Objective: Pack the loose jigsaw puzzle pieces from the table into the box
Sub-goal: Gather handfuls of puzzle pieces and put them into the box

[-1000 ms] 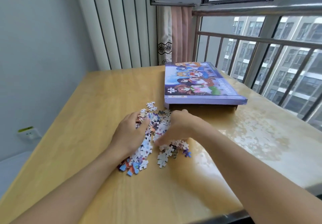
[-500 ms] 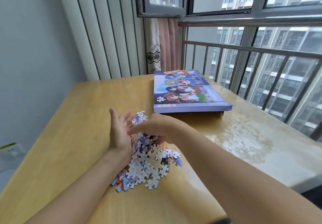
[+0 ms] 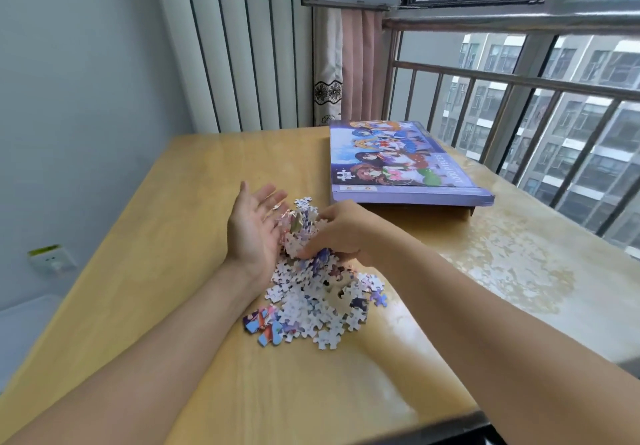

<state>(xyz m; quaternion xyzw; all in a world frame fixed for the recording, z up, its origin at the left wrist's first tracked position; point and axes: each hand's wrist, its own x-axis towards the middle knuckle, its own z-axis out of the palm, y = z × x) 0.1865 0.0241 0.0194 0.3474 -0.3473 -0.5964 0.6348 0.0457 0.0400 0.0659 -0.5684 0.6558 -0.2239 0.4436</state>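
A heap of loose jigsaw pieces (image 3: 313,302) lies on the wooden table (image 3: 156,237) in front of me. My left hand (image 3: 254,226) is turned palm up at the heap's far left edge, fingers straight, with a clump of pieces against the palm. My right hand (image 3: 337,233) curls over the same clump from the right and grips pieces. The purple puzzle box (image 3: 394,164), its picture lid closed on a brown base, sits beyond the hands at the table's far right.
A window with a metal railing (image 3: 519,81) runs along the table's right side. Vertical blinds (image 3: 242,46) and a pink curtain (image 3: 360,64) stand behind the table. A wall socket (image 3: 52,259) is low on the left wall.
Both hands were pressed flat on the heap; now the left is turned palm up and the right scoops pieces against it, lifted slightly. The view has shifted upward and left.
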